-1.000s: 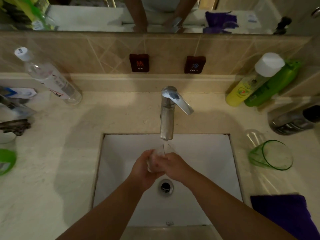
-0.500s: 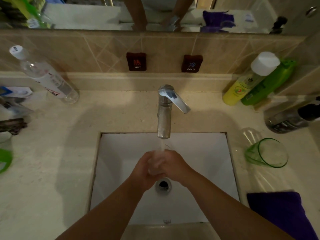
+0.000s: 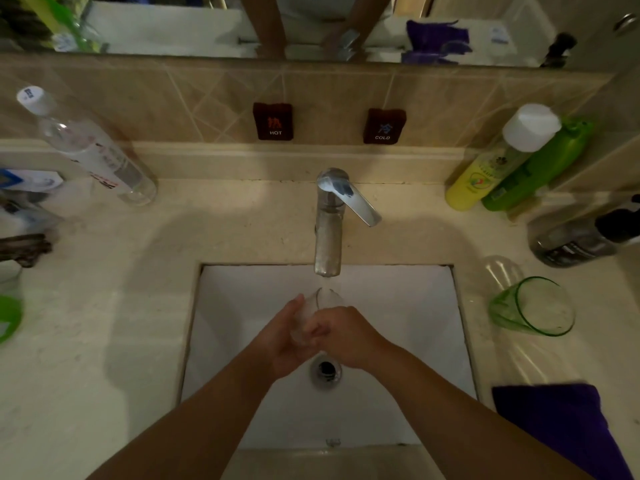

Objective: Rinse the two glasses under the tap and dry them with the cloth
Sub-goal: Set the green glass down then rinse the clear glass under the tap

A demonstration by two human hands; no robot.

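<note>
Over the white sink [image 3: 408,341], directly below the spout of the chrome tap [image 3: 328,237], both hands cup a clear glass [image 3: 320,303]. Left hand [image 3: 284,344] wraps its curled fingers round the glass from the left side, and right hand [image 3: 349,336] closes on it from the right, fingers curled over the lower part, so only the rim and upper wall show between them (the base is hidden by the fingers). The glass's mouth tilts up toward the spout, just under it. A second, green glass [image 3: 531,306] lies on its side on the beige counter [image 3: 104,323] to the right of the sink, its open mouth turned toward the camera. Near it, at the counter's front right corner, sits a folded purple cloth [image 3: 561,420]. Behind the green glass stand a yellow bottle [image 3: 485,171] and a green bottle [image 3: 540,168], leaning against the wall.
</note>
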